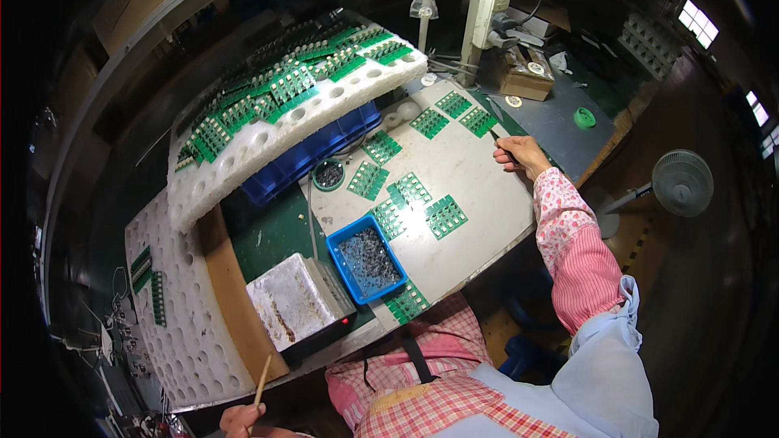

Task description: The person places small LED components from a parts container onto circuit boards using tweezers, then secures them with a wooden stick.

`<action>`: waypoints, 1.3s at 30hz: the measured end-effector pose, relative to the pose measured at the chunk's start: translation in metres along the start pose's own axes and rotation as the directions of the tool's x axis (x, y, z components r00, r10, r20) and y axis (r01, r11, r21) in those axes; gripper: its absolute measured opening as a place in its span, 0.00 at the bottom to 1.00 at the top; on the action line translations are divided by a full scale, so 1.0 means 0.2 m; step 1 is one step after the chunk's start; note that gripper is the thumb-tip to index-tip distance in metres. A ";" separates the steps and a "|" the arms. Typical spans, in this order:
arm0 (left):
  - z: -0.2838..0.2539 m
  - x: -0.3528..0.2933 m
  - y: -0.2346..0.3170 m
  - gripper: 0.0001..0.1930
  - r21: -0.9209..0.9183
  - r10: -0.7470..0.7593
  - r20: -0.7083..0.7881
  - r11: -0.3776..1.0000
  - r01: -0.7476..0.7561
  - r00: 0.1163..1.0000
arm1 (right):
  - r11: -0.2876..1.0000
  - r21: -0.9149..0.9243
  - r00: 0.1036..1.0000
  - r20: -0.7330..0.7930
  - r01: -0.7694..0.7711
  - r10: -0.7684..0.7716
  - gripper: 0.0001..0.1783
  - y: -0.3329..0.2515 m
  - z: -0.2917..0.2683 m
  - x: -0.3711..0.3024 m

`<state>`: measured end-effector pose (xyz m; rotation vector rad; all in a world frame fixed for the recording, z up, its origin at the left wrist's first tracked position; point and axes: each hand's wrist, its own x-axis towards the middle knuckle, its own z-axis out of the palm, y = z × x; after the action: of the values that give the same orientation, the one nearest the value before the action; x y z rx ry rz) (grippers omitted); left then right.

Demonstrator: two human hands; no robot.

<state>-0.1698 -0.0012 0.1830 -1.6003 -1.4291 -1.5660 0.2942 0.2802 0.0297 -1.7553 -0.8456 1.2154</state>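
Person's right hand [522, 154] at two o'clock grasping a dark slender tool [495, 136], green circuit board [477, 122] by its tip, left hand [242, 419] at seven o'clock grasping a thin stick [263, 380]

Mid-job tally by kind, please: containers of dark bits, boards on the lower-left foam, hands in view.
Blue tray of dark bits: 1
Round green dish: 1
Boards on lower-left foam: 2
Left hand and right hand: 2
Total: 6

A floral cuff [557, 195], pink-striped oversleeve [586, 272], pale blue top [604, 373] and red-and-white checked apron [430, 412], with what looks like a black strap [417, 357].
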 end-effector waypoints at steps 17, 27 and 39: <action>0.13 -0.45 0.17 0.08 -0.355 -0.007 0.916 0.454 0.817 0.402 | 0.868 -0.412 0.958 0.043 0.275 -0.283 0.13 0.08 -0.13 -0.40; 0.42 -0.80 0.40 0.10 -0.004 0.126 0.992 0.194 0.981 -0.020 | 0.049 -0.706 0.539 0.491 0.706 -0.685 0.09 -0.01 0.21 -0.43; 0.61 -0.99 0.44 0.12 0.209 0.000 0.978 -0.099 0.973 -0.211 | -0.196 -0.516 0.328 0.749 0.834 -0.575 0.08 -0.10 0.19 -0.44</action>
<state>-0.0017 0.0106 0.0009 -2.7604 -3.2292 -2.4633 0.2294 0.2222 0.0746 -1.1693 -2.6540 -0.0684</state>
